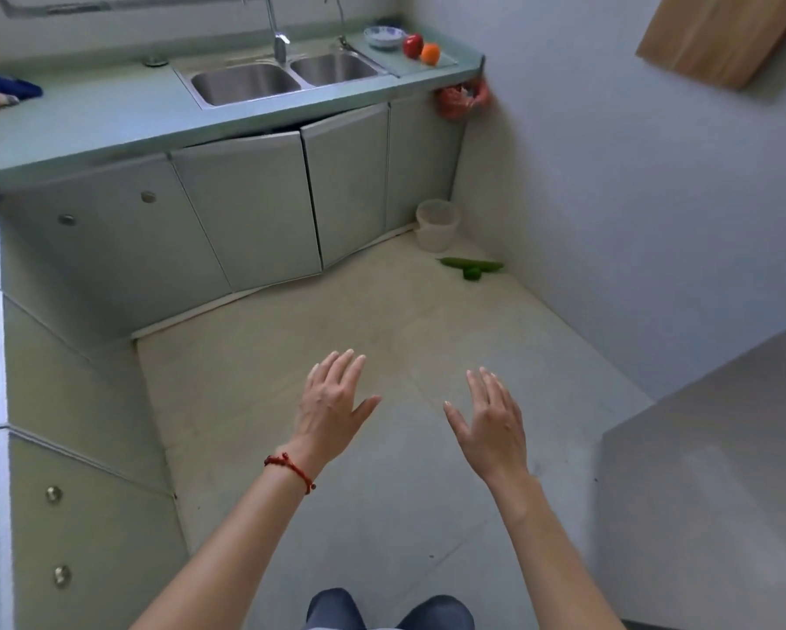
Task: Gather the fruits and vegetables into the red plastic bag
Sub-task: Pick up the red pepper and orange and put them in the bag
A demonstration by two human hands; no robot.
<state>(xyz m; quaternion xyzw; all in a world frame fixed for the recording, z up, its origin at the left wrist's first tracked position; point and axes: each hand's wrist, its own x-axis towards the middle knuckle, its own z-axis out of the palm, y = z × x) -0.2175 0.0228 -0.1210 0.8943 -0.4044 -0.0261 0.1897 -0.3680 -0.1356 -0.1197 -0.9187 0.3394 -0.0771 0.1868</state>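
Both the left hand and right hand hover spread and empty over the tiled floor; the red plastic bag hangs at the countertop's far right corner.

Both the left hand and right hand hover empty, fingers spread. Beyond them, right of the sink, sit a red apple and orange; the red plastic bag hangs below.

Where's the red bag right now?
In the head view, the red bag hangs at the far right end of the counter, just under its edge, below the apple and orange, against the right wall.
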